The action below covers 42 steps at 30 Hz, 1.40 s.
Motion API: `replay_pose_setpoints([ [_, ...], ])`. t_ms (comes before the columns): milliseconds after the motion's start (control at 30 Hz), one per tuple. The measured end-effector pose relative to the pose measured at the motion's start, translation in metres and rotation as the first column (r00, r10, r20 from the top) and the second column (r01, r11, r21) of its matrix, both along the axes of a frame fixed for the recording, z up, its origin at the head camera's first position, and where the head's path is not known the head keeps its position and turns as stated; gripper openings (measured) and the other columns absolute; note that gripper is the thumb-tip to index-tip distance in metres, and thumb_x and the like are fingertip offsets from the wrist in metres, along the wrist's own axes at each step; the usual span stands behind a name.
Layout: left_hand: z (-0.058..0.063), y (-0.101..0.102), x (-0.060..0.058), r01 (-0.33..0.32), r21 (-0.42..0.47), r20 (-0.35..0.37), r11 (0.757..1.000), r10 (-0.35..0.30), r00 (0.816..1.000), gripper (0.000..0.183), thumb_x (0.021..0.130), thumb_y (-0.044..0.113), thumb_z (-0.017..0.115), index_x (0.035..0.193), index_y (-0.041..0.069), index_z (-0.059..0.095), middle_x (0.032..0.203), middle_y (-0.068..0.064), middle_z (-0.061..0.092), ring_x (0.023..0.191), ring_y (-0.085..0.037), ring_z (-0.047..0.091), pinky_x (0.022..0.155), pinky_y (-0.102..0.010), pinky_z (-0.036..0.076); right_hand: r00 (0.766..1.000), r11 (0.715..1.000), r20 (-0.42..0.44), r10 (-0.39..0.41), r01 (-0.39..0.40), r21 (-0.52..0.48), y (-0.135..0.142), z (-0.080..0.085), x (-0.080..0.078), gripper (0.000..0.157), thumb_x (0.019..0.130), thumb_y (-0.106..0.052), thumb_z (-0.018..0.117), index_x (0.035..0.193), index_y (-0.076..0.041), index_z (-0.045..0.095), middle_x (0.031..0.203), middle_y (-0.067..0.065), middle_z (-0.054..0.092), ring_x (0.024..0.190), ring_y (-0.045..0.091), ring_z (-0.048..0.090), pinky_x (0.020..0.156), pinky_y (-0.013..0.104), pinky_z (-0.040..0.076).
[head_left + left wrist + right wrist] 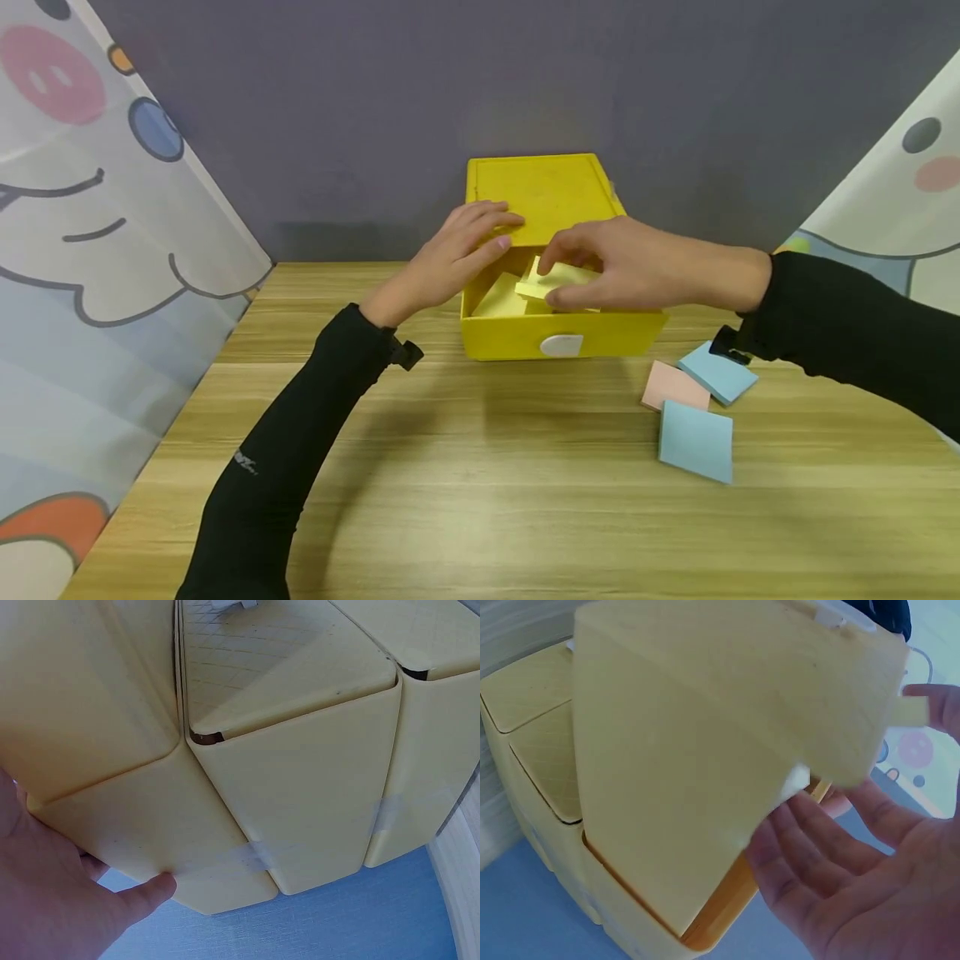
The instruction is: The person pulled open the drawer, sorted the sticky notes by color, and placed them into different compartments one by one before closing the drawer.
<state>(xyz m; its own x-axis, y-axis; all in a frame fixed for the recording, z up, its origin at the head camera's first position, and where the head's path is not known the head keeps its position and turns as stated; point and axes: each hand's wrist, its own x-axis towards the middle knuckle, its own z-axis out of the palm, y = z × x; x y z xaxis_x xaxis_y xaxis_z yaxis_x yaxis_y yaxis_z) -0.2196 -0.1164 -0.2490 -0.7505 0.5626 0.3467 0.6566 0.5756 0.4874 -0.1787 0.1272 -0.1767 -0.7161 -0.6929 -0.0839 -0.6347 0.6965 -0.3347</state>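
- Yellow pad: it is up over the pulled-out drawer of a yellow box. The box sits at the back of the tabletop, by the grey wall.
- The right hand pinches this pad between thumb and fingers.
- The left hand lies on top of the box near its front edge. Its fingers are loose and mostly straight, and they pinch nothing.
- Done so far: the drawer is out, and the pad is in the fingers. At least one other yellow pad lies inside the drawer.
- Left: the pinched pad is not set down, and the drawer is not pushed in. A pink pad and two blue pads lie on the tabletop, in front of the box and to the right, with no hand on them. My guess is that the job is about in the middle. I can't tell if the pinched pad is going in or coming out.
- Only the head view shows the pink and blue pads and what is in the drawer.
- The left wrist view shows the box's side: two more drawers under the top one, clear tape, and a fingertip touching the side.
- In the right wrist view, the drawer hides most of the pinched pad; just one end pokes out.
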Motion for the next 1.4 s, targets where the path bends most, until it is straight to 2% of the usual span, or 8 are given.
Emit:
replay_pose_setpoints([
  [300, 0.002, -0.001, -0.002, -0.005, -0.002, -0.005, 1.000, 0.005, 1.000, 0.045, 0.100, 0.043, 0.033, 0.137, 0.020, 0.047, 0.152, -0.004, 0.031, 0.138, -0.012, 0.014, 0.114, -0.053, 0.020, 0.989, 0.996, -0.141, 0.041, -0.030, 0.083, -0.009, 0.003, 0.002, 0.021, 0.082, -0.046, 0.066, 0.095, -0.030, 0.070, 0.122, -0.002, 0.064, 0.107, 0.017, 0.055, 0.090, 0.044, 0.049],
  [500, 0.001, -0.001, -0.001, -0.009, -0.001, -0.012, 1.000, 0.009, 1.000, 0.044, 0.101, 0.042, 0.034, 0.136, 0.019, 0.048, 0.152, -0.005, 0.033, 0.138, -0.013, 0.014, 0.115, -0.052, 0.020, 0.949, 0.984, -0.303, 0.085, -0.032, 0.175, -0.010, -0.002, 0.002, 0.021, 0.080, -0.041, 0.069, 0.093, -0.025, 0.073, 0.126, 0.003, 0.059, 0.102, 0.021, 0.057, 0.074, 0.044, 0.055],
  [600, 0.001, -0.001, -0.001, -0.007, 0.003, -0.015, 1.000, 0.007, 1.000, 0.045, 0.101, 0.042, 0.034, 0.136, 0.019, 0.048, 0.152, -0.005, 0.033, 0.138, -0.012, 0.014, 0.115, -0.051, 0.020, 0.880, 0.984, -0.453, 0.141, -0.075, 0.162, -0.007, -0.003, 0.002, 0.018, 0.079, -0.036, 0.068, 0.087, -0.021, 0.074, 0.116, 0.004, 0.060, 0.088, 0.019, 0.058, 0.062, 0.040, 0.055],
  [733, 0.000, 0.001, 0.000, -0.001, 0.011, -0.014, 1.000, 0.001, 1.000, 0.045, 0.101, 0.043, 0.033, 0.136, 0.020, 0.048, 0.152, -0.005, 0.032, 0.138, -0.011, 0.013, 0.116, -0.049, 0.019, 0.743, 0.988, -0.652, 0.153, -0.136, 0.078, 0.002, 0.002, 0.002, 0.015, 0.076, -0.027, 0.061, 0.075, -0.015, 0.071, 0.103, 0.006, 0.061, 0.078, 0.020, 0.054, 0.051, 0.039, 0.051],
  [967, 0.005, 0.003, -0.001, 0.008, 0.005, -0.038, 1.000, -0.008, 0.999, 0.045, 0.101, 0.042, 0.033, 0.137, 0.019, 0.048, 0.152, -0.006, 0.032, 0.139, -0.011, 0.014, 0.117, -0.046, 0.017, 0.588, 0.941, -0.757, 0.285, -0.324, 0.103, 0.017, 0.014, 0.005, 0.004, 0.074, -0.013, 0.062, 0.073, -0.009, 0.060, 0.080, 0.004, 0.057, 0.054, 0.011, 0.045, 0.037, 0.030, 0.033],
  [1033, 0.006, 0.003, -0.001, 0.011, 0.008, -0.037, 1.000, -0.011, 0.999, 0.045, 0.101, 0.042, 0.033, 0.137, 0.019, 0.048, 0.152, -0.006, 0.032, 0.139, -0.011, 0.014, 0.117, -0.046, 0.017, 0.566, 0.910, -0.730, 0.384, -0.368, 0.194, 0.018, 0.013, 0.003, 0.010, 0.074, -0.009, 0.064, 0.069, -0.009, 0.055, 0.078, 0.004, 0.051, 0.051, 0.010, 0.040, 0.035, 0.028, 0.028],
  [1167, 0.005, 0.002, -0.001, 0.009, 0.019, -0.022, 1.000, -0.009, 1.000, 0.044, 0.101, 0.042, 0.033, 0.136, 0.019, 0.048, 0.152, -0.006, 0.032, 0.138, -0.011, 0.014, 0.116, -0.046, 0.018, 0.609, 0.866, -0.616, 0.500, -0.361, 0.346, 0.014, 0.005, -0.002, 0.021, 0.077, -0.008, 0.067, 0.065, -0.009, 0.049, 0.076, 0.001, 0.041, 0.050, 0.010, 0.033, 0.036, 0.026, 0.026],
  [1400, 0.003, 0.003, 0.001, 0.017, 0.021, -0.020, 1.000, -0.016, 1.000, 0.044, 0.101, 0.041, 0.033, 0.137, 0.019, 0.048, 0.152, -0.006, 0.032, 0.138, -0.011, 0.014, 0.116, -0.046, 0.018, 0.465, 0.775, -0.622, 0.630, -0.433, 0.461, 0.019, -0.002, -0.007, 0.022, 0.079, -0.018, 0.073, 0.074, -0.004, 0.056, 0.077, 0.004, 0.039, 0.055, 0.013, 0.035, 0.035, 0.025, 0.031],
])
